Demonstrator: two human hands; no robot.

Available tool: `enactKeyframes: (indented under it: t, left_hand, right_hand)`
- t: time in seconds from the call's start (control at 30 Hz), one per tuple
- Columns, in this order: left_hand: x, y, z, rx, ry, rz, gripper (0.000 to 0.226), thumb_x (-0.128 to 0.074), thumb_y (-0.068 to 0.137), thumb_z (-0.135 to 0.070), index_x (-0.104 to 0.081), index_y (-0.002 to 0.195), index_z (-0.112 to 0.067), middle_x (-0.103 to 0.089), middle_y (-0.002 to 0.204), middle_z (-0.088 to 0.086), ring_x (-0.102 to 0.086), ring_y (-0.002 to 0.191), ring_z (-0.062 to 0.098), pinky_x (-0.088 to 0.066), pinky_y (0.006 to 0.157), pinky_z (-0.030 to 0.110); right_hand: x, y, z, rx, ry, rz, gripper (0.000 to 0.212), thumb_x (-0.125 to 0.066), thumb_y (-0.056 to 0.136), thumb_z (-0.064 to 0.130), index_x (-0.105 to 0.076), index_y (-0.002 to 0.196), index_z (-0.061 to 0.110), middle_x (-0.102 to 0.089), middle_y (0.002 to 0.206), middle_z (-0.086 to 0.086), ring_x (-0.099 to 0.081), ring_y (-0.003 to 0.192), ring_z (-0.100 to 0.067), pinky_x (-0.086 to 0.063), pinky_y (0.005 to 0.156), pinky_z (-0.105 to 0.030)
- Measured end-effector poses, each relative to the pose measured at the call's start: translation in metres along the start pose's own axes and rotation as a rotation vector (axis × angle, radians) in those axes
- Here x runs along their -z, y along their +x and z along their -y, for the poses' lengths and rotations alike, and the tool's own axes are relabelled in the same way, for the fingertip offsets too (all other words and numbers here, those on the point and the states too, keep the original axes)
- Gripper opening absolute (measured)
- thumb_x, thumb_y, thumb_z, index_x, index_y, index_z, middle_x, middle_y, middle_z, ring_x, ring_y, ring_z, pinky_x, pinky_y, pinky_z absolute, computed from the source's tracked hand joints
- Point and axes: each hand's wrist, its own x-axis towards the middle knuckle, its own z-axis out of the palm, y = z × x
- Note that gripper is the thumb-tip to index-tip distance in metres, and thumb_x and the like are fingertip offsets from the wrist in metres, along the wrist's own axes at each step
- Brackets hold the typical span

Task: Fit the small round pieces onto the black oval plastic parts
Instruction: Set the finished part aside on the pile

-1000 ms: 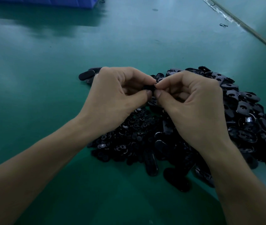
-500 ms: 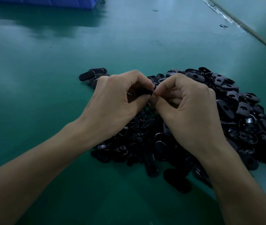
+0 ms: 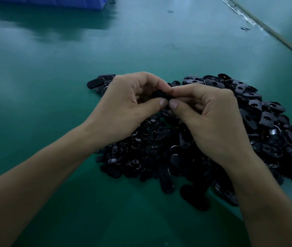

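My left hand (image 3: 129,107) and right hand (image 3: 213,122) meeting over the counter (image 3: 52,86), fingers (image 3: 156,104) of both pinching one black oval part (image 3: 160,95), small round pieces (image 3: 141,139) heaped beneath, more oval parts (image 3: 266,122) toward the right edge

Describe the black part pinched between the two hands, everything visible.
The black part is mostly hidden: only a dark, matte-looking, rounded patch shows. The left hand and right hand both pinch it, thumb tips nearly meeting below it. It is held above the pile of black pieces, off the green table. Whether a round piece is fitted cannot be told.
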Motion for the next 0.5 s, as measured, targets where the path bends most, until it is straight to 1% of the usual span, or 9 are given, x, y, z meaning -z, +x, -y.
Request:
enactKeyframes:
  t: [0.07,0.13,0.2,0.37,0.5]
  left_hand:
    - [0.0003,0.0002,0.0004,0.016,-0.024,0.003,0.021,-0.07,0.082,-0.006,-0.069,0.096,-0.022,-0.076,0.089,-0.003,-0.069,0.08,0.005,-0.054,0.075,0.017]
    - [0.0012,0.0008,0.002,0.046,-0.032,-0.009,0.022,-0.073,0.08,-0.009,-0.07,0.097,-0.023,-0.076,0.09,0.002,-0.069,0.082,0.007,-0.055,0.077,0.019]
    - [0.0023,0.0012,0.0031,0.065,-0.038,-0.017,0.025,-0.077,0.079,-0.005,-0.071,0.097,-0.023,-0.076,0.09,0.004,-0.069,0.081,0.007,-0.055,0.076,0.019]
    - [0.0044,0.0017,0.0013,0.09,-0.067,0.006,0.024,-0.075,0.082,0.002,-0.074,0.094,-0.018,-0.076,0.089,0.01,-0.071,0.076,0.011,-0.057,0.073,0.02]
    - [0.0049,0.0015,-0.0009,0.113,-0.076,0.017,0.022,-0.074,0.082,0.004,-0.074,0.093,-0.016,-0.077,0.085,0.008,-0.071,0.072,0.011,-0.056,0.071,0.019]
  right_hand:
    - [0.0006,0.0003,-0.0008,-0.018,0.056,-0.004,0.024,-0.074,0.088,0.01,-0.071,0.095,0.033,-0.074,0.082,0.016,-0.072,0.077,0.0,-0.056,0.07,-0.017]
    - [0.0008,0.0005,-0.0019,-0.028,0.072,-0.015,0.021,-0.076,0.087,0.012,-0.072,0.092,0.032,-0.074,0.079,0.014,-0.072,0.074,0.0,-0.055,0.067,-0.016]
    - [0.001,0.0004,-0.0026,-0.031,0.08,-0.015,0.017,-0.076,0.086,0.013,-0.074,0.09,0.03,-0.075,0.076,0.013,-0.072,0.071,-0.001,-0.055,0.065,-0.016]
    - [0.0028,0.0005,-0.0036,-0.035,0.092,0.003,0.017,-0.077,0.085,0.013,-0.075,0.088,0.03,-0.075,0.075,0.014,-0.072,0.07,-0.003,-0.055,0.063,-0.017]
    - [0.0029,0.0003,-0.0042,-0.041,0.074,0.012,0.016,-0.077,0.085,0.012,-0.075,0.089,0.028,-0.074,0.074,0.013,-0.071,0.069,-0.001,-0.055,0.064,-0.016]
